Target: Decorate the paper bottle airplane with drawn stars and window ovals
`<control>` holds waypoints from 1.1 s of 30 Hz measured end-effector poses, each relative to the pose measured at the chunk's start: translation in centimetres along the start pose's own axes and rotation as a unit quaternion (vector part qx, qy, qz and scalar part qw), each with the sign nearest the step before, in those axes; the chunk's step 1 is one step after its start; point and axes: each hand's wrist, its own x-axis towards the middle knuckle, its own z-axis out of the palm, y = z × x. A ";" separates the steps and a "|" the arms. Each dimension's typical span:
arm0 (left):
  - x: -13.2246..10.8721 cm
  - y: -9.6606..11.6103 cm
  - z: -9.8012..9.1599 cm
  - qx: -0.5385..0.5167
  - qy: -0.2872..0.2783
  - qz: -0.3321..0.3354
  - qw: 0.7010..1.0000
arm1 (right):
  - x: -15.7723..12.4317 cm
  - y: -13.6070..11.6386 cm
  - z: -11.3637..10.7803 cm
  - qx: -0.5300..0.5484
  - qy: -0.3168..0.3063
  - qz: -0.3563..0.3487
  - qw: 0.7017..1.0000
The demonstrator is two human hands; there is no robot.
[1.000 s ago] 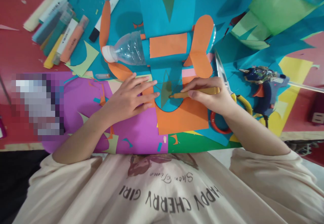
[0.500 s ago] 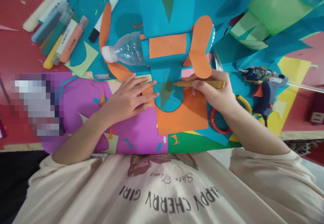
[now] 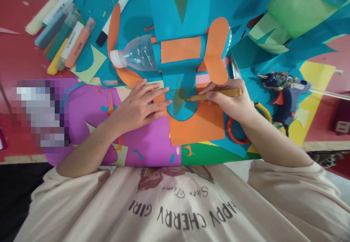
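Observation:
My right hand [image 3: 232, 99] grips a yellow-brown marker [image 3: 216, 94], its tip on the right part of a partly coloured star [image 3: 179, 98]. That star is drawn on the rounded blue paper wing [image 3: 188, 112], which lies over an orange sheet [image 3: 197, 134]. With fingers spread, my left hand [image 3: 143, 105] rests flat, its fingertips at the wing's left edge. The wing joins a plastic bottle [image 3: 139, 54] wrapped in blue paper, with an orange paper panel [image 3: 180, 49] on it. Orange paper blades [image 3: 217, 48] stand at the bottle's right end.
Several markers [image 3: 68, 34] lie at the upper left. A glue gun [image 3: 287, 96] and red-and-yellow-handled scissors [image 3: 237, 134] are on the right. Paper scraps cover the purple sheet [image 3: 90, 114]. A green container [image 3: 298, 12] stands at the upper right.
The marker tip has moved slightly down along the star's right side, and my right hand has shifted with it. My left hand stays in place.

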 end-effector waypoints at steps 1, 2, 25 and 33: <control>0.0 0.0 0.0 -0.010 -0.003 -0.004 1.000 | 0.0 0.1 0.0 0.002 0.000 0.002 1.000; 0.0 -0.1 0.0 -0.020 -0.005 -0.010 1.000 | 0.0 0.1 0.0 0.003 0.001 0.003 1.000; 0.0 0.0 0.0 -0.018 -0.006 -0.015 1.000 | 0.1 -0.1 0.0 0.013 0.007 0.009 1.000; 0.0 -0.1 0.1 -0.020 0.001 -0.008 1.000 | 0.1 0.0 0.1 0.012 0.030 -0.008 0.999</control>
